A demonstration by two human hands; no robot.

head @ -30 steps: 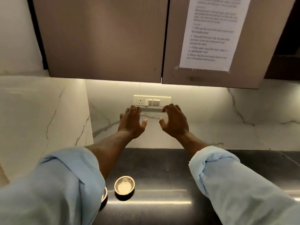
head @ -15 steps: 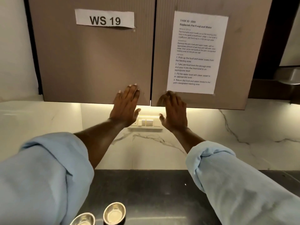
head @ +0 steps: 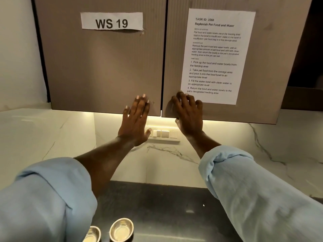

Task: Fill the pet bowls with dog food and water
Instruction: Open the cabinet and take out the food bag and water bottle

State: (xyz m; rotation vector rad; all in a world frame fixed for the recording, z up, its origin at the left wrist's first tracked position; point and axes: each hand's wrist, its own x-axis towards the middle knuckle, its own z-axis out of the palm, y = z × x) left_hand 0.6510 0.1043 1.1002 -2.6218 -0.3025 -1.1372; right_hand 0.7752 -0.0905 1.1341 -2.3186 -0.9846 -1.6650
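Two metal pet bowls, one fully seen (head: pixel 121 229) and one partly hidden by the left sleeve (head: pixel 92 235), stand side by side on the dark worktop (head: pixel 166 206) at the near edge of the view. Both sit upright and appear to hold no food; whether any water is in them cannot be told. No food bag or water source is in view, so the fill steps are judged not yet begun.

Above the bowls, both arms reach up to a wall cabinet. The left hand (head: pixel 135 123) lies flat against the lower edge of the left door (head: pixel 104 67), its fingers (head: pixel 139 103) extended and close together, holding nothing. The right hand (head: pixel 188 116) is at the lower edge of the right door (head: pixel 262 67), its fingers (head: pixel 183 102) curled on the panel with the thumb under the edge, holding nothing else. This placement is judged to suit pulling the handle-less doors open from below, probably to reach stored dog food.

A printed task sheet (head: pixel 216 55) and a "WS 19" label (head: pixel 111 21) are stuck to the doors. A switch panel (head: pixel 164 134) sits on the marble wall below.
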